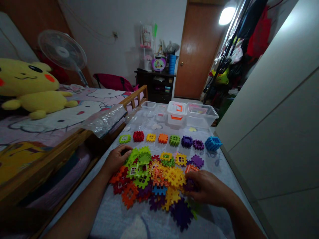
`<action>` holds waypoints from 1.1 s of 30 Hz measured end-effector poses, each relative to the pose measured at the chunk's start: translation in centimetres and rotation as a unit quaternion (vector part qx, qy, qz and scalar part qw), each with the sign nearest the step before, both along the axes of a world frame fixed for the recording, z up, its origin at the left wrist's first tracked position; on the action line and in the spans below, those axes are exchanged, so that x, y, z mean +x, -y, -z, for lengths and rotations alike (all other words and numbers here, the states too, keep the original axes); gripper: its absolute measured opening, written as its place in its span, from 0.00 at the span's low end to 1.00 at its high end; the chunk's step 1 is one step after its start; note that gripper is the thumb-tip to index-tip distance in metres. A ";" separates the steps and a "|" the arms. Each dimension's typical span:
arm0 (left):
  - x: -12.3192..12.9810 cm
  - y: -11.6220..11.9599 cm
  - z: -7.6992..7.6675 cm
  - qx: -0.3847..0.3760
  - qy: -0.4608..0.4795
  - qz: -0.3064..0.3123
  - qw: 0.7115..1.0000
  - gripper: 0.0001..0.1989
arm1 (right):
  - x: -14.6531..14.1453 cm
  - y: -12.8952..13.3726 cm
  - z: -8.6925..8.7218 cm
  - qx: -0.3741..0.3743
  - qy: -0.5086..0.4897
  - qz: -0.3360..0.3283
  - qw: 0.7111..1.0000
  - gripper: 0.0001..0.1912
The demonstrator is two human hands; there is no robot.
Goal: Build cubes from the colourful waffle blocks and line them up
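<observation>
A loose pile of colourful plastic interlocking building tiles, some with window or lattice cutouts, lies on the cloth. My left hand (119,158) is at the pile's left side, fingers curled onto the edge of a bright green tile (133,156). My right hand (210,187) reaches in from the right. Its thumb and fingers close round a dark purple tile (189,185), partly hidden by the hand, beside a yellow tile (175,176). Below the right hand lies a dark blue tile (181,214). Orange tiles (130,195) and red tiles sit at the lower left.
Behind the pile runs a row of sorted tile stacks, from a green stack (125,138) to a blue stack (213,143). Clear plastic boxes (202,116) stand farther back. A wooden bed rail (82,141) borders the left, a pale cabinet (276,109) the right.
</observation>
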State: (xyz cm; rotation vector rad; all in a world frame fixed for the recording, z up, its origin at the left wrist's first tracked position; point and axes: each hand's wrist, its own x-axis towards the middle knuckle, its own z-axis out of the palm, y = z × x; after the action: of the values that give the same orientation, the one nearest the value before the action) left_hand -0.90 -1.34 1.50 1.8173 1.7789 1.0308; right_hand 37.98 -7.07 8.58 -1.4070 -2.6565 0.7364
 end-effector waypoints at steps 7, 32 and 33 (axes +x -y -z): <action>0.0 0.0 0.0 0.001 0.001 0.007 1.000 0.15 | 0.4 -1.7 -0.4 0.011 -0.108 0.013 0.994 0.09; -0.2 0.0 0.2 0.003 -0.013 0.022 1.000 0.16 | 2.9 -3.3 2.7 0.077 -0.114 0.130 0.982 0.24; -0.2 0.0 0.2 0.006 -0.014 0.021 1.000 0.16 | 2.8 -3.2 2.7 0.072 -0.100 0.124 0.985 0.26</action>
State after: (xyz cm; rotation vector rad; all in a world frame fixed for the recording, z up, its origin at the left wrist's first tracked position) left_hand -1.12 -1.30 1.32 1.8756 1.7465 1.0067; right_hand 40.82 -3.91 5.90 -1.5002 -2.2814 0.6103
